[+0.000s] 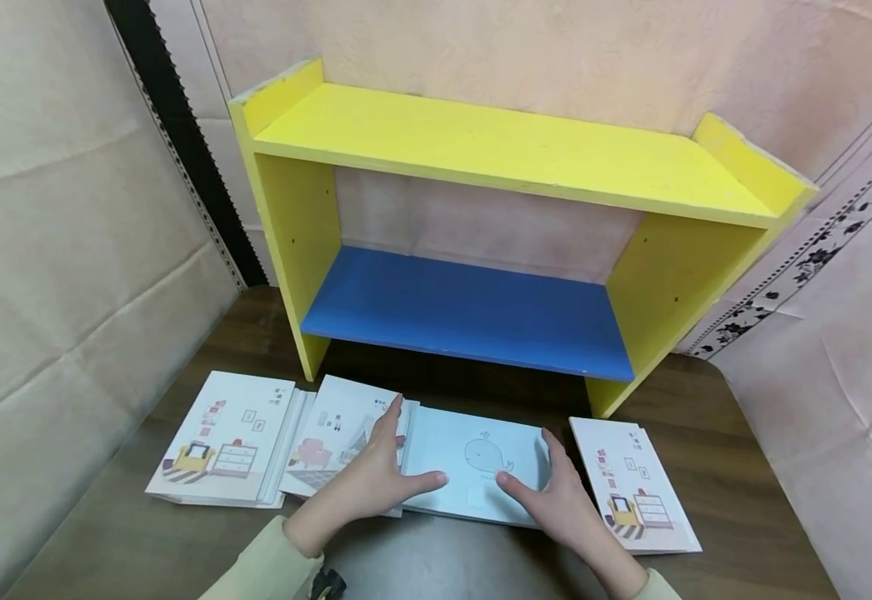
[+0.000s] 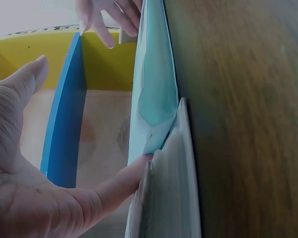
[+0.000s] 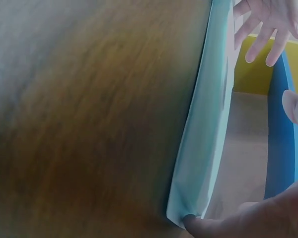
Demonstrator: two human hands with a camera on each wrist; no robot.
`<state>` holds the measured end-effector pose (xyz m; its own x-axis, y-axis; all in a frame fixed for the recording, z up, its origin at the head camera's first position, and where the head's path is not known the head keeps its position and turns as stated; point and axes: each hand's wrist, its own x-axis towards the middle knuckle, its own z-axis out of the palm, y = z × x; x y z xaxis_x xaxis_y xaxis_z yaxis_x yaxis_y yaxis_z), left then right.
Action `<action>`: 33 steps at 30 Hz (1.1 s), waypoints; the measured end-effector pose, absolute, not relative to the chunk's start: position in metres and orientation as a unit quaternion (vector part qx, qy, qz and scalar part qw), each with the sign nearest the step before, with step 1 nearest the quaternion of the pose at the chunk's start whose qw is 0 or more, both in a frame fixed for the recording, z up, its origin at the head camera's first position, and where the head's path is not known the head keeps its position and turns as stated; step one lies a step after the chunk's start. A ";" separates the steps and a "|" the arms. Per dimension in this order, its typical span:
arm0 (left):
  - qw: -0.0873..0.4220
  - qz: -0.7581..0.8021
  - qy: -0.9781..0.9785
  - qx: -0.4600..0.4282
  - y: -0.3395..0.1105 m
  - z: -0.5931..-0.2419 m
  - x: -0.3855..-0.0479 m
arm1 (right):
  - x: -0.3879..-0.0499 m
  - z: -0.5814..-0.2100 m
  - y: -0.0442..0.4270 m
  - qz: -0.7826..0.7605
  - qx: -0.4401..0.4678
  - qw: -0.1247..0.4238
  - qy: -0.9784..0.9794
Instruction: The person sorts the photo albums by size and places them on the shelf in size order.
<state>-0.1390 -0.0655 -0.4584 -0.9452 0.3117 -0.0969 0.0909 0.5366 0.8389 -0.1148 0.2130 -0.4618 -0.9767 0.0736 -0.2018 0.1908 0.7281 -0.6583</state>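
On the brown wooden table (image 1: 744, 467), a light blue book (image 1: 443, 442) with a whale drawing (image 1: 484, 455) on its cover lies between two hands. The left hand (image 1: 372, 479) is spread wide, with its thumb out over the blue book and its other fingers pointing away from the person. One fingertip touches the left end of the blue book, but the hand is not wrapped around it. The right hand (image 1: 559, 504) is spread wide too. One finger touches the other end of the book, and its thumb sticks up over the cover, so it does not squeeze the book. Just beside the blue book, partly under the left hand, is a white book with a pink picture (image 1: 334, 429). More white books (image 1: 229, 437) sit at the far left, with a yellow chair on the top cover. Another white book (image 1: 634, 487) lies near the right hand. Behind them all stands a yellow shelf (image 1: 511, 158) with a blue board (image 1: 466, 308) across it.
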 end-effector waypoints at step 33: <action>0.206 0.664 0.715 0.079 -0.048 -0.456 -0.135 | -0.116 -0.465 0.206 -0.481 0.110 0.099 0.864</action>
